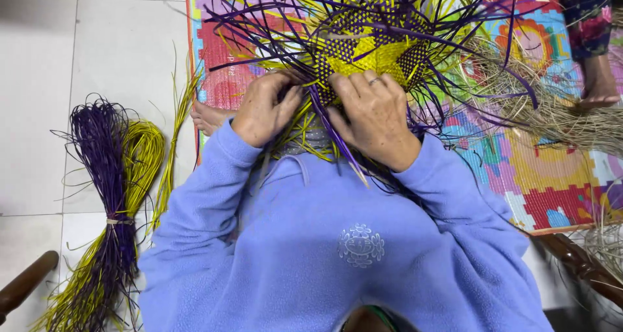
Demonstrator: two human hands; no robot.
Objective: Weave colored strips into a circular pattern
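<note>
Weaving (purple-and-yellow checkered, loose strands splaying outward) under both hands.

I see a purple-and-yellow woven piece of glossy flat plastic-like strips, a soft matt lilac fleece sweatshirt, a colourful woven mat, smooth white floor tiles, and dry, rough straw-coloured fibres.
</note>
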